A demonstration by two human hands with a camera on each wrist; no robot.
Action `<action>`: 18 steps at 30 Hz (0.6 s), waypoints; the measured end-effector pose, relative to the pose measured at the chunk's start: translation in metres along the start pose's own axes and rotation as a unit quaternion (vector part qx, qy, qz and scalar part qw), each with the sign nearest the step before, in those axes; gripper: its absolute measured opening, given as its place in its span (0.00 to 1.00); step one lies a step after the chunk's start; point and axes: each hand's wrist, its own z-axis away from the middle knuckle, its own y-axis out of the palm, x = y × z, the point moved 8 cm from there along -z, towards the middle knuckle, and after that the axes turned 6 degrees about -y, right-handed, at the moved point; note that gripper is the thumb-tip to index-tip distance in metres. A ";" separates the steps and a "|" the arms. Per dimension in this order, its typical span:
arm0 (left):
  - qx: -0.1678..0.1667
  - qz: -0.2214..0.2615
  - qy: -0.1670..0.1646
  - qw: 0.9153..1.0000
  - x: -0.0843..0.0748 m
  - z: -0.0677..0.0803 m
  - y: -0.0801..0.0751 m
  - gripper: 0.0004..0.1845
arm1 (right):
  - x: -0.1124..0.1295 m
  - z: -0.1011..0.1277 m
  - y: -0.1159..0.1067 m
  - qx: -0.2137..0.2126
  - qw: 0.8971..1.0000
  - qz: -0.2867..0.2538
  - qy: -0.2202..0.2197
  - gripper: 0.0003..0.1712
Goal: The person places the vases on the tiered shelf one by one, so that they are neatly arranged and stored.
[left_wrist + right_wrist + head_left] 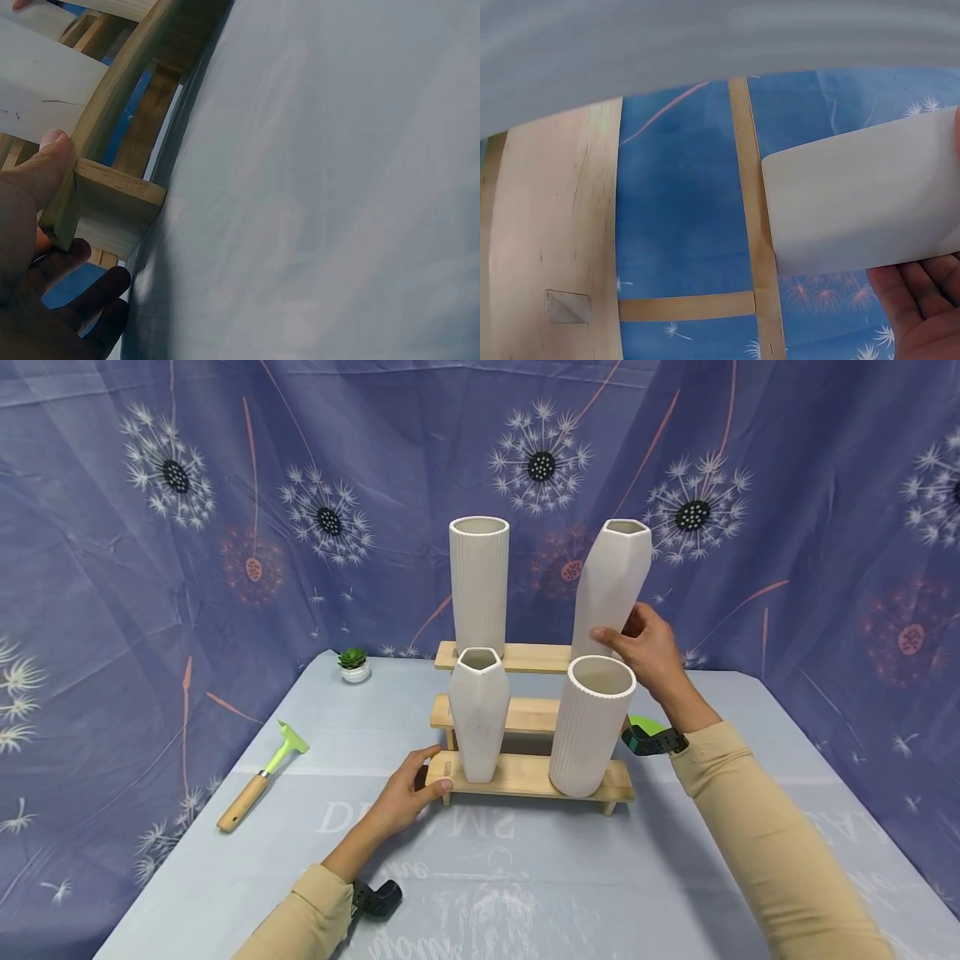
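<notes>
My left hand grips the left end of the lowest step of a three-step wooden stand. In the left wrist view its thumb lies on the step and the index fingertip is beneath. My right hand holds a white faceted vase at the right of the top step. This vase leans slightly right, its base near the step's edge in the right wrist view. A ribbed white cylinder vase stands top left. On the lowest step are another faceted vase and a ribbed one.
A small hand rake with a wooden handle and green head lies on the left of the table. A potted succulent stands at the back left. Something green shows behind the right wrist. A dandelion-patterned cloth hangs behind.
</notes>
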 end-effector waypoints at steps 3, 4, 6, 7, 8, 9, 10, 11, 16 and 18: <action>0.000 -0.001 0.001 1.000 0.000 0.000 0.000 0.34 | -0.001 -0.002 0.002 0.004 1.000 -0.002 0.002 0.48; 0.001 -0.002 0.000 1.000 0.000 0.000 0.000 0.34 | -0.001 -0.003 0.003 0.005 1.000 -0.002 0.003 0.48; 0.001 -0.001 0.001 1.000 0.000 0.000 0.000 0.34 | 0.000 -0.005 0.004 0.008 1.000 0.001 0.004 0.49; 0.002 0.000 0.000 1.000 0.000 0.000 0.000 0.34 | -0.001 -0.005 0.005 0.009 1.000 0.003 0.004 0.49; 0.002 0.001 0.001 1.000 0.000 0.000 0.000 0.34 | 0.000 -0.006 0.005 0.010 1.000 0.005 0.004 0.49; 0.002 0.002 0.001 1.000 0.001 0.000 0.000 0.34 | 0.000 -0.007 0.006 0.012 1.000 0.007 0.005 0.49; 0.001 0.001 0.002 1.000 0.001 0.000 0.000 0.34 | 0.000 -0.007 0.006 0.012 1.000 0.010 0.006 0.50; 0.000 0.002 0.003 1.000 0.001 -0.001 0.000 0.34 | 0.000 -0.008 0.006 0.014 1.000 0.011 0.007 0.50; -0.009 -0.003 0.003 1.000 0.002 -0.001 -0.001 0.34 | 0.000 -0.012 0.007 0.020 1.000 0.011 0.013 0.51; -0.010 -0.005 0.001 1.000 0.003 -0.001 -0.001 0.34 | -0.001 -0.014 0.008 0.023 1.000 0.012 0.016 0.51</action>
